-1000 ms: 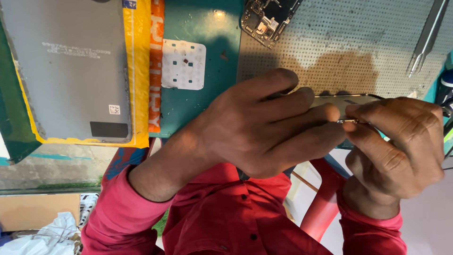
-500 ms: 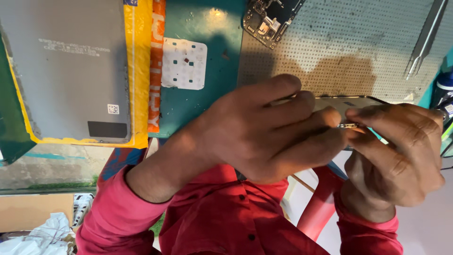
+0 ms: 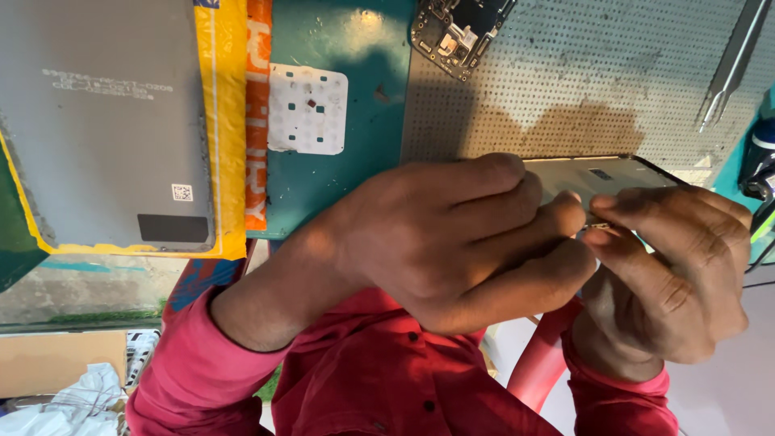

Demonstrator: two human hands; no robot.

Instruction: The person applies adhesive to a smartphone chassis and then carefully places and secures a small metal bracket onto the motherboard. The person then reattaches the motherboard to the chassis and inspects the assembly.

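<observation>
Here the left hand (image 3: 460, 242) grips the near edge of a thin phone frame (image 3: 601, 173), fingers curled over it; the frame's long axis runs left to right above the perforated tabletop (image 3: 581, 81). The right hand (image 3: 670, 274), equally near, pinches a tiny part at the same edge, fingertips pressed together

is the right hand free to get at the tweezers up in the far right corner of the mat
Probably not at once. The right hand is pinched on the edge of the phone body, which the left hand also grips. Once it lets go, the perforated mat up to the tweezers looks unobstructed.
</observation>
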